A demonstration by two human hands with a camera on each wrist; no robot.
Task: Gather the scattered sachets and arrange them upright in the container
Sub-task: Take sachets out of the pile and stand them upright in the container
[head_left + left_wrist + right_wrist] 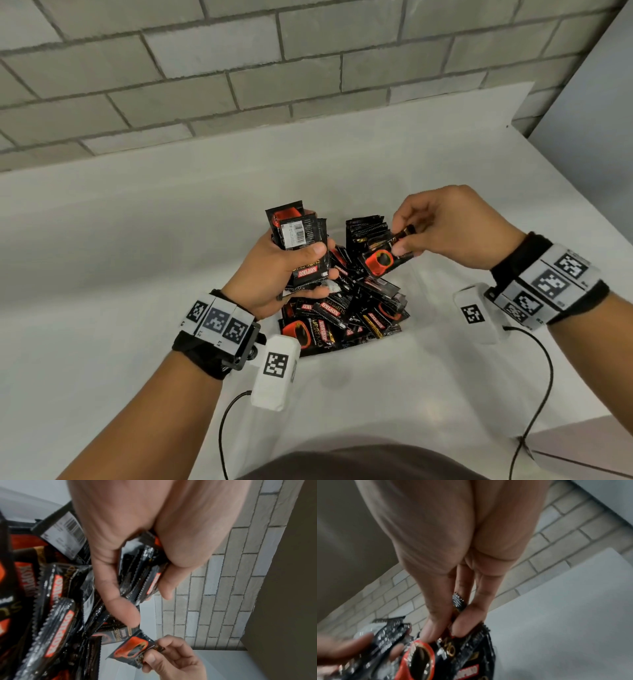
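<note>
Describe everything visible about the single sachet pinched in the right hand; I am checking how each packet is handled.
The single black foil sachet is a small flat glossy packet printed with a red cup of dark coffee and partly hidden gold lettering, with serrated end seals. The right hand pinches one end between thumb and fingertips, so it hangs tilted, cup side toward the head camera, above the pile of matching black sachets. It sits close to the left hand's bundle; whether they touch is unclear.

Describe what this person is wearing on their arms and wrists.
Both forearms are bare, with no sleeves. Each wrist carries a black strap: the left wrist band and right wrist band bear white panels printed with black square markers. A white marker-tagged box hangs below each, trailing a thin black cable.
</note>
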